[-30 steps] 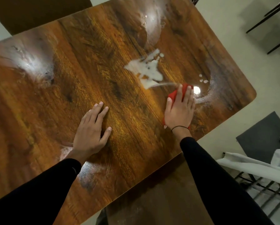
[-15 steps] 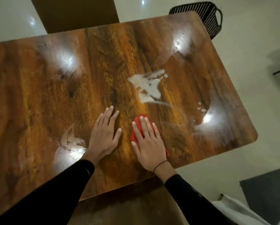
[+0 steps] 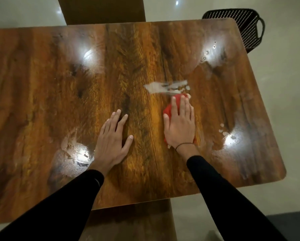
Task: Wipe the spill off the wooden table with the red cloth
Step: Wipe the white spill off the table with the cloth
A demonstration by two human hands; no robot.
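A white spill (image 3: pixel 165 86) lies smeared on the glossy wooden table (image 3: pixel 41 84), right of centre. My right hand (image 3: pixel 179 125) presses flat on the red cloth (image 3: pixel 170 108), whose front edge touches the spill's near side. Most of the cloth is hidden under the palm and fingers. My left hand (image 3: pixel 113 140) rests flat on the bare wood to the left, fingers spread, holding nothing. A few white droplets (image 3: pixel 222 130) sit near the right edge, and small drops (image 3: pixel 209 53) dot the far right corner.
A black mesh basket (image 3: pixel 250 26) stands on the floor beyond the table's far right corner. A brown chair back (image 3: pixel 102 9) is at the far edge, and another brown seat (image 3: pixel 131 221) is below the near edge. Wet streaks (image 3: pixel 76 152) glisten near my left wrist.
My right hand slid the red cloth left toward me, then forward into the spill, which is now thinner and smeared. The left hand stayed flat. The view shifted.
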